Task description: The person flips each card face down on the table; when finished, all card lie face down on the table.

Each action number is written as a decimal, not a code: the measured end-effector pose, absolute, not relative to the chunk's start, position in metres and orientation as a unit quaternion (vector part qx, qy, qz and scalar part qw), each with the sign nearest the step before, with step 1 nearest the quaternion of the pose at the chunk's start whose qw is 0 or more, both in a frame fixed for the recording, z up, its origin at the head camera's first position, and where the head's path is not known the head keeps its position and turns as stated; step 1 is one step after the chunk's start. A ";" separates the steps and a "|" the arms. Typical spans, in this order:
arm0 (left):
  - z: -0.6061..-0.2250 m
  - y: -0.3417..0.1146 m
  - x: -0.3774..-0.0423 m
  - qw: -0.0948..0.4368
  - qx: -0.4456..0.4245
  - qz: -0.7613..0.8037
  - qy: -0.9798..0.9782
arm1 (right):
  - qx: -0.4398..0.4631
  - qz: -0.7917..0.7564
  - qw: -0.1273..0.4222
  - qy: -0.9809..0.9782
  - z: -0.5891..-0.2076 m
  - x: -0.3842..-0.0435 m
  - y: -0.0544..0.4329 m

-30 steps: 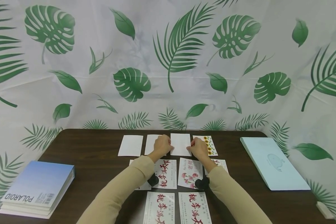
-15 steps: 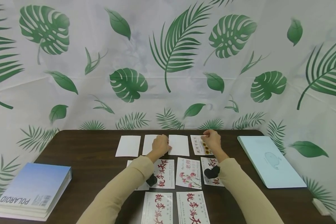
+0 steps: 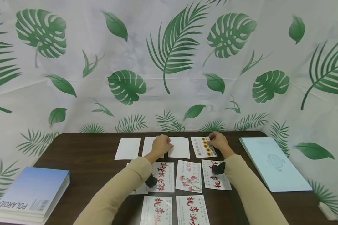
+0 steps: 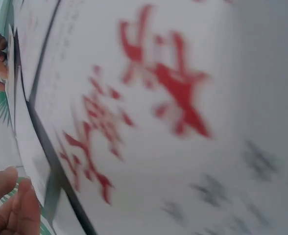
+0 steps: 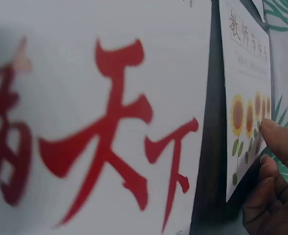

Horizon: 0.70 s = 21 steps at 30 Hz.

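Observation:
At the back right of the card group, my right hand (image 3: pixel 219 142) pinches the right edge of a sunflower greeting card (image 3: pixel 198 147). In the right wrist view its thumb (image 5: pixel 281 142) lies on that edge with fingers curled below. My left hand (image 3: pixel 161 145) is over the gap between two blank white cards, fingertips by the left edge of the nearer-right white card (image 3: pixel 180 148). The left wrist view shows its thumb and fingers (image 4: pixel 29 208) loosely bent with nothing between them. A carnation card (image 3: pixel 189 175) and cards with red characters (image 3: pixel 166 175) lie nearer me.
A blue Polaroid album (image 3: pixel 33 187) lies at the left of the dark table (image 3: pixel 84 159). On the right is a pale blue whale-print album (image 3: pixel 276 165), with a small white block (image 3: pixel 327 211) near the right edge. Behind hangs a leaf-print cloth (image 3: pixel 186 103).
My right hand has moved right, from the gap left of the sunflower card across to the card's right edge. The left hand has stayed by the white cards.

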<state>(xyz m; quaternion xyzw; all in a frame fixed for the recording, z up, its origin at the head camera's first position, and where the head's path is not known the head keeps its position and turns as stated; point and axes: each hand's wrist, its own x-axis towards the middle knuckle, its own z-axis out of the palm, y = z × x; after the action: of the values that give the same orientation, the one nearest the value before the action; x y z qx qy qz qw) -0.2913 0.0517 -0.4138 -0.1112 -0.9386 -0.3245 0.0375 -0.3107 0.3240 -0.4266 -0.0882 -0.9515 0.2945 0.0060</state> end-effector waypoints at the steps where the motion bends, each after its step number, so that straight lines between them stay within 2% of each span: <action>1: -0.413 0.054 -0.292 0.036 -0.113 -0.339 -0.933 | -0.085 0.294 0.004 -0.952 -0.426 -0.312 0.325; 6: -0.406 0.071 -0.297 -0.017 -0.102 -0.423 -0.900 | -0.079 0.305 0.007 -0.949 -0.431 -0.317 0.330; 12: -0.401 0.101 -0.304 -0.076 -0.075 -0.530 -0.841 | -0.080 0.359 0.036 -0.929 -0.434 -0.316 0.339; 21: -0.408 0.133 -0.314 -0.078 -0.057 -0.570 -0.816 | -0.017 0.524 0.053 -0.850 -0.432 -0.311 0.346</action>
<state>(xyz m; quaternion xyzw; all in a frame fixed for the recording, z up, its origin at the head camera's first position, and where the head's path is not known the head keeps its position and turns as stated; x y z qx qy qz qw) -0.3139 0.1325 -0.4077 -0.0568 -0.8158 -0.5701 -0.0785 -0.3112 0.3462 -0.4317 -0.0167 -0.8502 0.5236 0.0531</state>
